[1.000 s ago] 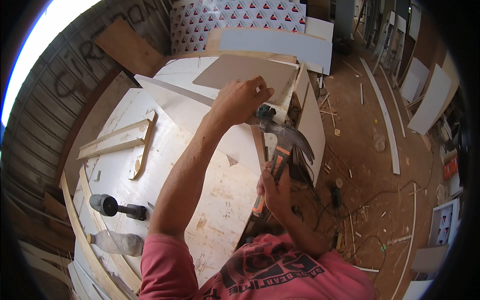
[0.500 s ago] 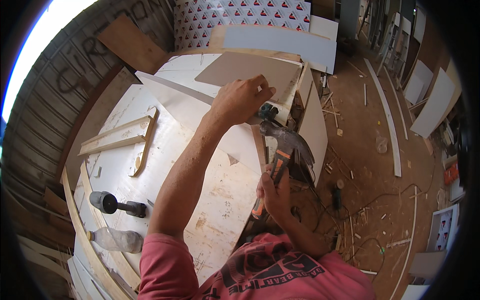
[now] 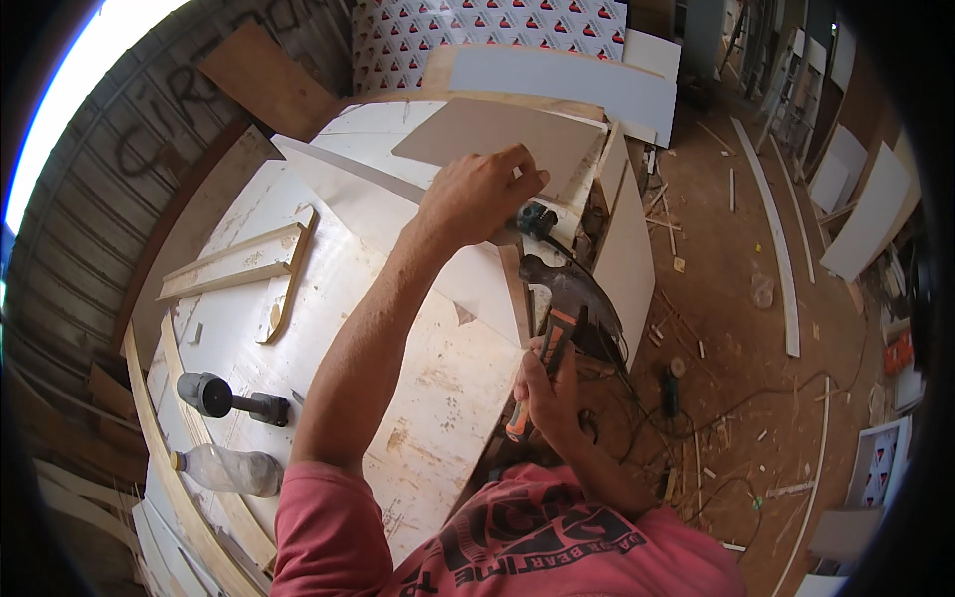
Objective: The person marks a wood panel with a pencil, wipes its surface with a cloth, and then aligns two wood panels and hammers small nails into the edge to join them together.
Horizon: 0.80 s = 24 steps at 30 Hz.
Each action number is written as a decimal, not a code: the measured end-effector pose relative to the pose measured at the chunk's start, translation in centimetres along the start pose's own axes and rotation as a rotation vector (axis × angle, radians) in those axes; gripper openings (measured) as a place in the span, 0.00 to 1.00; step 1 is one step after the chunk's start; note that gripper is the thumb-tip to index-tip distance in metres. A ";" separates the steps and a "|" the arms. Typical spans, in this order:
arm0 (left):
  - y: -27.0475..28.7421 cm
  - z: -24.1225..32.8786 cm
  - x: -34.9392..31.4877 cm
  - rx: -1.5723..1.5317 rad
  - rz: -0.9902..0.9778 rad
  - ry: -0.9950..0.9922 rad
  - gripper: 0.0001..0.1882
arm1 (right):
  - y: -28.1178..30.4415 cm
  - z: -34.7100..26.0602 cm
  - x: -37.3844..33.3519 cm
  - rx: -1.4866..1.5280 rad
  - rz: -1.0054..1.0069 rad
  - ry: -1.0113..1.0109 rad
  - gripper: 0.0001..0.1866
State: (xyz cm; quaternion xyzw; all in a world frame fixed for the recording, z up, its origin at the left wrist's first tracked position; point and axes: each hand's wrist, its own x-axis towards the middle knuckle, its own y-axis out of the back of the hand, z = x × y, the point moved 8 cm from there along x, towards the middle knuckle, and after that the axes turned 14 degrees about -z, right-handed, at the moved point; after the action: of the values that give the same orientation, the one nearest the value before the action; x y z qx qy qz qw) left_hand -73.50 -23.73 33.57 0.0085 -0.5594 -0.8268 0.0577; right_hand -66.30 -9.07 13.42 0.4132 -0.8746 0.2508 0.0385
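Observation:
My right hand (image 3: 549, 394) is wrapped round the handle of a claw hammer (image 3: 565, 297) with orange and black grip parts. The hammer head is just past the near right end of a white board (image 3: 398, 234), which stands on edge across the worktable (image 3: 428, 428). Above that board, my left hand (image 3: 477, 194) is closed, thumb and forefinger curled together; whatever they hold, if anything, is too small to make out. Beyond its fingertips lies a dark green corded power tool (image 3: 537, 219), partly hidden. A flat beige-grey panel (image 3: 497, 139) rests behind the left hand.
On the table's left are a wooden L-shaped piece (image 3: 244, 261), a black cordless tool (image 3: 214, 395), a clear plastic bottle (image 3: 229, 472) and long wood strips (image 3: 179, 478). Offcuts, cords and a long white strip (image 3: 771, 239) lie on the floor at right.
The hammer head has come down slightly toward me, away from my left hand. My left hand stays in nearly the same place, and the view has shifted a little.

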 end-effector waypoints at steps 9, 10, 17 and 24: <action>0.1 -0.2 -0.1 0.007 0.010 0.018 0.14 | 0.4 0.9 -0.6 0.066 -0.010 -0.020 0.10; 0.0 -0.3 -0.1 0.001 -0.002 0.032 0.14 | 0.3 1.0 -0.7 0.085 -0.001 0.001 0.10; 0.3 0.2 -0.3 0.011 0.004 0.015 0.14 | 0.2 0.5 -0.7 0.031 0.011 0.066 0.05; 0.3 -0.1 -0.3 0.015 -0.012 0.054 0.14 | -0.2 0.2 0.5 -0.007 -0.043 -0.021 0.06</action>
State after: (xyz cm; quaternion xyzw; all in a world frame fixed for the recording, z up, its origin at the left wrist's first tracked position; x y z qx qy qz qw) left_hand -73.15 -23.90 33.75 0.0344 -0.5636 -0.8225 0.0677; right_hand -66.46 -9.61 13.48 0.4341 -0.8668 0.2425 0.0363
